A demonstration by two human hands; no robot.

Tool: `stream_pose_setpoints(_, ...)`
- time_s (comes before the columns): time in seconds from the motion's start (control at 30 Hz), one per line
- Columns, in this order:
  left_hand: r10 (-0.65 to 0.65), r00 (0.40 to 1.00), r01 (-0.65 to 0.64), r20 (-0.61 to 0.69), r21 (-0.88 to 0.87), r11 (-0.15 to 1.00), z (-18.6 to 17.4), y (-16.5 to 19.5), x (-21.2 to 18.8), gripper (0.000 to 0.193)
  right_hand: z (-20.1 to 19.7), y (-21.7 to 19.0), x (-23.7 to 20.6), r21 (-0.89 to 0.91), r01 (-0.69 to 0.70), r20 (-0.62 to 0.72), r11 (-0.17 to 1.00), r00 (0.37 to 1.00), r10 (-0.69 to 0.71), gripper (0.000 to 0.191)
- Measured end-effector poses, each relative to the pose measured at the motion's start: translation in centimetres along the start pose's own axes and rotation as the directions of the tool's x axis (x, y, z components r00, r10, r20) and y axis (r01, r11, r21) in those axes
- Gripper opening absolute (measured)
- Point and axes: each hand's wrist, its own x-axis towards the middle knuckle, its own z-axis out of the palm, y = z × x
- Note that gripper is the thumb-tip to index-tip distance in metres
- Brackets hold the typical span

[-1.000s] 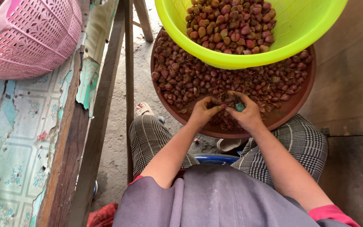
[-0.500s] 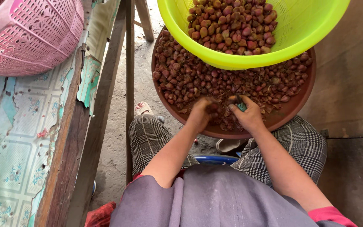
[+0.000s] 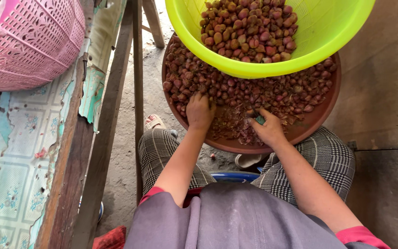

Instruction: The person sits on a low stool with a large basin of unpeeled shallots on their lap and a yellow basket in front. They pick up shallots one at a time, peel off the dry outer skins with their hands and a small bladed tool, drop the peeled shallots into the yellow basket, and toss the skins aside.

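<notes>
Small reddish shallots [image 3: 236,90] fill the brown basin [image 3: 321,115] resting on the person's knees. The left hand [image 3: 199,111] lies palm-down on them, fingers curled into the pile. The right hand [image 3: 267,130], apart from it, grips a small green tool [image 3: 260,120]. A yellow-green bowl [image 3: 342,27] overlaps the basin's far rim; a pink basket [image 3: 28,41] sits well left.

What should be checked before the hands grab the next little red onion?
1. Left hand on the small red onions in the round brown tray: ok.
2. Right hand holding a small dark-green object: ok; what it is, cannot tell.
3. Papery peels piled between the hands, crowding the spot: not ok.
4. Yellow-green plastic basin resting steady over the tray: cannot tell.
5. Pink plastic basket away from the hands: ok.
</notes>
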Motion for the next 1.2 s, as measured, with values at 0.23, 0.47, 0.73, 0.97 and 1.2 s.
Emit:
stream_pose_setpoints(0.23,0.077,0.993,-0.092,0.092,0.173,0.981,0.6,0.2,0.2,0.017,0.9,-0.3,0.1,0.043,-0.006,0.023,0.999,1.0,0.005,0.028)
stream_pose_setpoints(0.47,-0.205,0.95,0.267,0.237,-0.267,0.926,-0.1,1.1,-0.7,0.015,0.2,-0.8,-0.3,0.083,-0.151,0.006,0.985,0.989,0.151,0.029)
stream_pose_setpoints(0.73,-0.076,0.686,0.723,0.724,-0.667,0.177,0.3,4.5,-3.7,0.015,1.5,-1.6,-0.7,0.148,0.205,-0.036,0.967,0.979,-0.202,0.036)
stream_pose_setpoints(0.97,-0.089,0.646,0.713,0.758,-0.641,-0.283,0.2,4.8,-3.6,0.02,0.2,-1.3,-0.4,0.237,0.005,-0.002,0.971,1.0,-0.005,0.042)
stream_pose_setpoints(1.2,-0.21,0.655,0.676,0.726,-0.687,-0.266,-0.6,5.0,-3.2,0.021,1.5,-0.7,-1.2,0.228,0.086,0.135,0.97,0.984,-0.119,0.039)
